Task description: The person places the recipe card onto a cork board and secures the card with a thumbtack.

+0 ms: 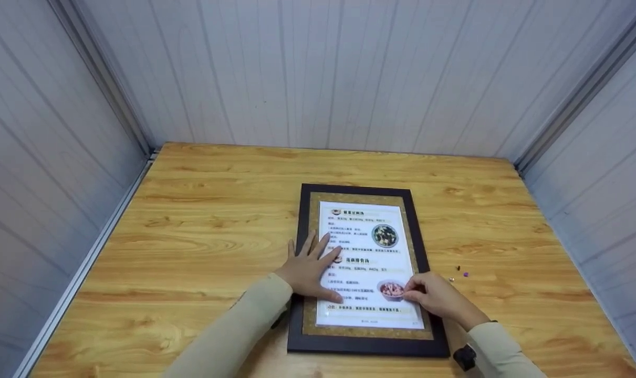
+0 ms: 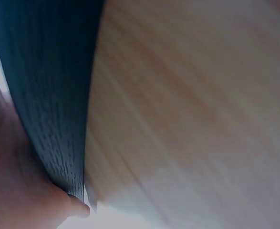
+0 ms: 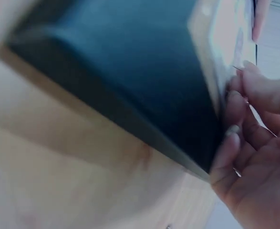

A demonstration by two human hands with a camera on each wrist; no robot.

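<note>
A black-framed cork board [image 1: 355, 198] lies flat on the table, with a printed recipe sheet [image 1: 367, 286] on its cork. My left hand [image 1: 310, 270] rests spread over the left side of the board and sheet, fingers straight. In the left wrist view the palm [image 2: 15, 176] lies against the dark frame [image 2: 46, 95]. My right hand [image 1: 436, 296] is at the sheet's right edge, beside the picture of a bowl. Its thumb and fingertips pinch a pushpin; in the right wrist view a thin needle [image 3: 237, 68] shows at the fingertips, while its head is hidden.
Several tiny items, including a purple one [image 1: 466, 274], a dark one [image 1: 458, 268] and a pale one [image 1: 451, 279], lie on the wooden table [image 1: 218, 220] right of the board. Pale panel walls [image 1: 318, 73] enclose the table at the back and sides.
</note>
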